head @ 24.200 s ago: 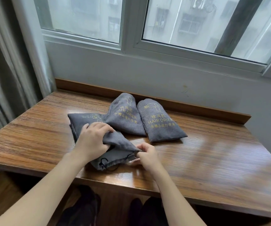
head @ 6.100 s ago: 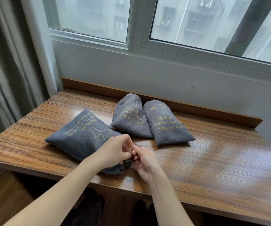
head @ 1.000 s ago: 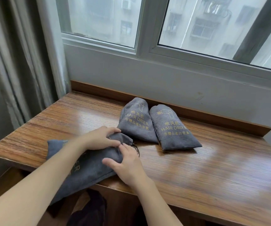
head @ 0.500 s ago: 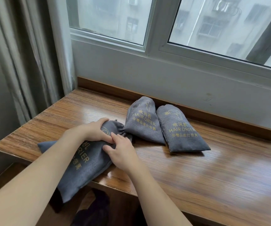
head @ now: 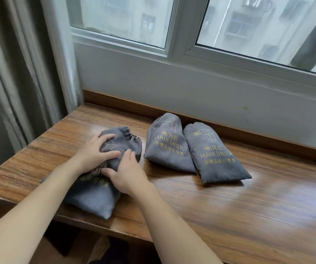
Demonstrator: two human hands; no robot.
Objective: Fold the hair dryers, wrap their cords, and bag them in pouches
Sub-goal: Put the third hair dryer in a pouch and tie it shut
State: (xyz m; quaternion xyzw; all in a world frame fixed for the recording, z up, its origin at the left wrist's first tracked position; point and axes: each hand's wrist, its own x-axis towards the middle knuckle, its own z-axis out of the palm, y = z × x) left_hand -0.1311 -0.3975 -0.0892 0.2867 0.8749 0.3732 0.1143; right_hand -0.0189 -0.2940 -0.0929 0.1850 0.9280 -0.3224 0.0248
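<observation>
left hand (head: 94, 153) laid flat, fingers spread, on near pouch (head: 96, 195) | right hand (head: 126, 174) pressed open on same pouch, nothing gripped | two filled pouches (head: 193, 149) seen right of it on worktop (head: 229, 206)

Pouch under both hands (head: 96, 195): grey fabric, gold lettering. Two pouches right of the hands (head: 191, 155): same grey, gold print (dryer icon included). Table (head: 229, 216): brown wood grain.

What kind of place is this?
Probably a hotel or guest room: three matching grey pouches printed HAIR DRIER lie on a wooden desk under a window with a curtain, facing apartment blocks.
</observation>
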